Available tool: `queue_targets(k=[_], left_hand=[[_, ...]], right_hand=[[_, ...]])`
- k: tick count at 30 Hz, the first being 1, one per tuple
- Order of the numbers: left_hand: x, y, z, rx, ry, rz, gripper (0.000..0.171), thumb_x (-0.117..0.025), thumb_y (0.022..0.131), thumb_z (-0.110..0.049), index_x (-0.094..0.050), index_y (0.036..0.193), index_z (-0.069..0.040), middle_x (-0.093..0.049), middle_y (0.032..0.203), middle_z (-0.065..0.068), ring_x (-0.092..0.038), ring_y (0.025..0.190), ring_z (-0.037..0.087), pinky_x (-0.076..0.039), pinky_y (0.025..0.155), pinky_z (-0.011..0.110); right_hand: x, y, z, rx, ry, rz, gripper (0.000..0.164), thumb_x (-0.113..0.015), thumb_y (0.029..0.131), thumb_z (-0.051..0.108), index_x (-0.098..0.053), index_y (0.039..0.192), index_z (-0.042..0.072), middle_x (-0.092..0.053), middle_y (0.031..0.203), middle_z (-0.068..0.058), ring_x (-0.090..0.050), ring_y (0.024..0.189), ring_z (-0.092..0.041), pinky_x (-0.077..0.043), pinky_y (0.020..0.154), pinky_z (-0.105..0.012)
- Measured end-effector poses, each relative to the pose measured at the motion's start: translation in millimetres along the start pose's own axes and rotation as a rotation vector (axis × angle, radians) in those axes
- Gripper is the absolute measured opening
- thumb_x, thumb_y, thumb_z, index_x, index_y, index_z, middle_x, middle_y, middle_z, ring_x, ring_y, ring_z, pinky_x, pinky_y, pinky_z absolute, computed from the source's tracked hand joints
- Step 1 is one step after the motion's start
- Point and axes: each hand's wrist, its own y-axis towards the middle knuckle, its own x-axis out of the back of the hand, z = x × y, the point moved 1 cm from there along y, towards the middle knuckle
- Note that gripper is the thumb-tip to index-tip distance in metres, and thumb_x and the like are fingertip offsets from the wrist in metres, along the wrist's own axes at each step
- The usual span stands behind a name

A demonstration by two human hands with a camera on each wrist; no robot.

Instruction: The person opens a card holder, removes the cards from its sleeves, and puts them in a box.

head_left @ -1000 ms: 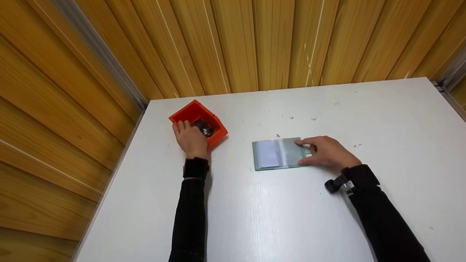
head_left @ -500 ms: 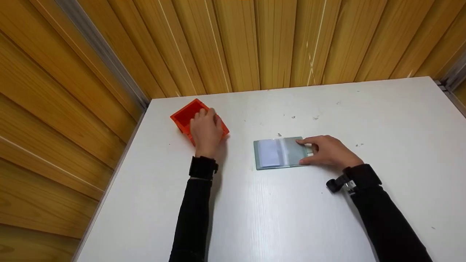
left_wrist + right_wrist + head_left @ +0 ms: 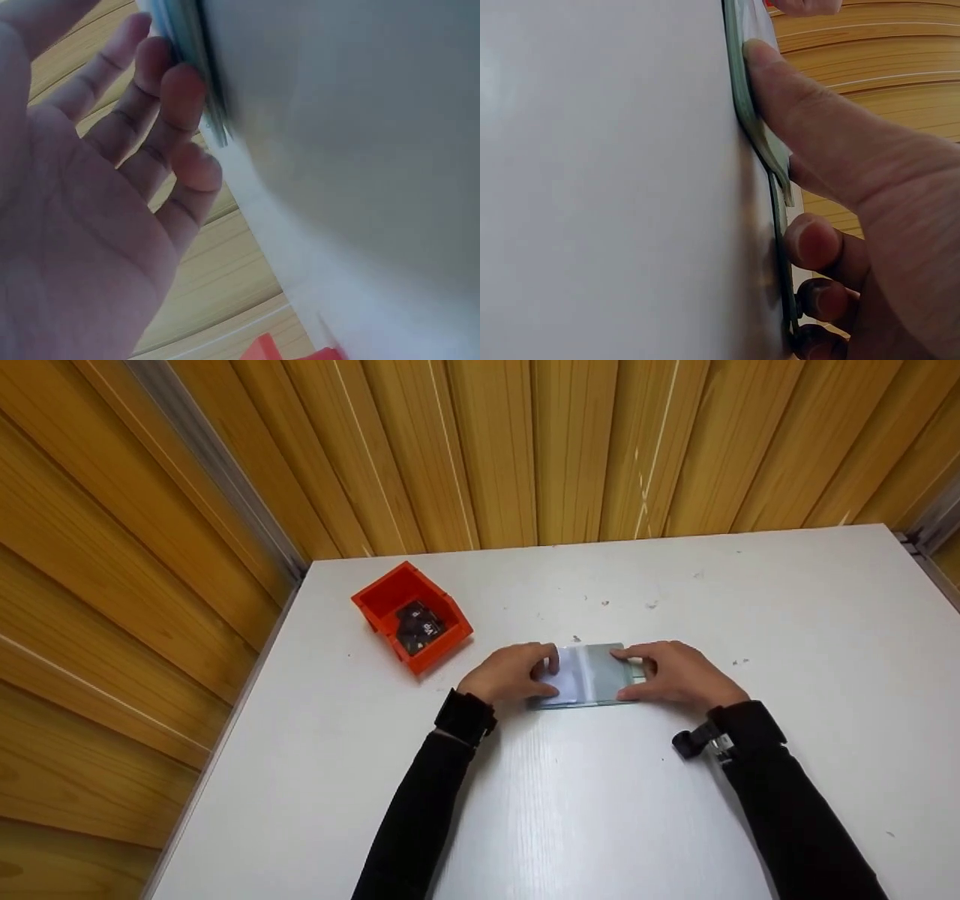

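Observation:
A pale green card holder (image 3: 596, 671) with clear plastic sleeves lies spread on the white table, a whitish sheet showing under its left sleeve. My left hand (image 3: 504, 675) grips its left side, thumb toward the near edge and fingers toward the far one. In the left wrist view, fingertips meet the holder's edge (image 3: 182, 26). On the right side, my right hand (image 3: 679, 675) holds the holder with thumb and forefinger over the sleeve. The right wrist view shows the thumb pressing on the green cover (image 3: 739, 86), with more fingers curled along the cover's outer part.
An orange bin (image 3: 442, 649) stands at the table's back left, with several dark printed cards (image 3: 420, 626) inside. Wood-patterned panels (image 3: 495, 450) rise behind and to the left of the white table (image 3: 585, 810).
My left hand has come out of the orange bin and moved right to the card holder's left side. My right hand has stayed in place on the holder.

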Motion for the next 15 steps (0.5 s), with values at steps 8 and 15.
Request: queue_targets(k=[8,15], left_hand=[[-0.5,-0.3,2.2,-0.01,-0.024,0.042,0.032,-0.08,0.092,-0.029,-0.063,0.116,-0.018,-0.059,0.1,0.0,-0.055,0.096,0.015,-0.047,0.085,0.027],[-0.7,0.9,3.6,-0.01,-0.052,0.057,0.031,-0.079,0.094,-0.029,-0.061,0.116,-0.019,-0.056,0.1,0.001,-0.054,0.098,0.015,-0.047,0.084,0.026]], right_hand=[[-0.7,1.4,-3.1,0.023,-0.002,-0.003,0.076,-0.091,0.075,0.049,-0.066,0.141,0.022,-0.054,0.078,0.0,-0.049,0.076,-0.017,-0.035,0.065,-0.028],[-1.5,3.9,-7.0,0.061,0.002,-0.025,0.064,-0.091,0.076,0.043,-0.07,0.134,0.027,-0.052,0.072,0.004,-0.047,0.071,-0.014,-0.034,0.062,-0.025]])
